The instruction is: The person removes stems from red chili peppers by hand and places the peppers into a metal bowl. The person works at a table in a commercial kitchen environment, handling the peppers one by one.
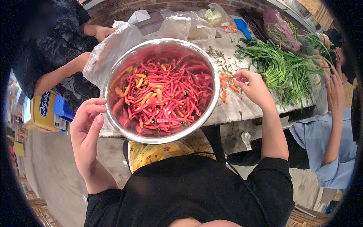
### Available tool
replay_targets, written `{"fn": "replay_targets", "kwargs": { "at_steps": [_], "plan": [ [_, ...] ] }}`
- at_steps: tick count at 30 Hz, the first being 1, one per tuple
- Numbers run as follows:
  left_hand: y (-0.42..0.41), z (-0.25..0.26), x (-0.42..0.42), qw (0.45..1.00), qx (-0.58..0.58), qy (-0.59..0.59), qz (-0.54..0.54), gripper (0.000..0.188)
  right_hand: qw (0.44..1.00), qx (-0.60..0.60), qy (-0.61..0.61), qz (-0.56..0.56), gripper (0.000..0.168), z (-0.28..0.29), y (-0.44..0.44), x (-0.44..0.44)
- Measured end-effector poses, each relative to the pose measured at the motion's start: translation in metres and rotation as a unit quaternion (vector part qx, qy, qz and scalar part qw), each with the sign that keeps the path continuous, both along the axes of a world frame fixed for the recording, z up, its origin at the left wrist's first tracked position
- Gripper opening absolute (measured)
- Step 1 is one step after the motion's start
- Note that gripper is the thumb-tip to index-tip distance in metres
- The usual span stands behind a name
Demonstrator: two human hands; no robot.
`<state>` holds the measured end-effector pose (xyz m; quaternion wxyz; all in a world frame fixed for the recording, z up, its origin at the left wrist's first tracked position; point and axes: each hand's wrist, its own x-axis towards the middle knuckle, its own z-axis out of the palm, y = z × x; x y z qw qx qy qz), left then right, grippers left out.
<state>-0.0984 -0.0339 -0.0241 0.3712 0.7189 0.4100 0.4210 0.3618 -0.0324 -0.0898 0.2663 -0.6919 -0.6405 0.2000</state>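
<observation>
A large stainless steel bowl (162, 139) full of long red chillies (170, 93) is in front of me at the table's edge. Several orange and yellow chillies (159, 95) lie among the red ones. My left hand (86, 127) is beside the bowl's left rim, fingers apart and fingertips close to the metal; whether they touch is unclear. To the right of the bowl, my right hand (251, 86) reaches over a small pile of short orange chillies (224, 82), thumb and forefinger drawn together. What sits between those fingertips is too small to tell.
Plucked stems (217, 54) lie behind the small pile. Long green leafy vegetables (275, 68) cover the table's right side, near another person's hands (333, 82). At left, a person holds a clear plastic bag (113, 51) against the bowl. A blue plastic handled tool (242, 28) lies at the back.
</observation>
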Motion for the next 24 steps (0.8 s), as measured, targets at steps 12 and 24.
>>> {"fn": "replay_targets", "kwargs": {
  "at_steps": [12, 24],
  "plan": [
    [-0.007, 0.003, 0.006, 1.0, 0.01, 0.007, -0.001, 0.014, 0.99, 0.109, -0.082, -0.027, 0.018, -0.019, 0.023, 0.015],
    [-0.007, 0.008, 0.014, 1.0, 0.016, 0.007, -0.002, 0.014, 0.999, 0.008, -0.031, -0.011, 0.021, -0.025, 0.052, 0.028]
  ]
}}
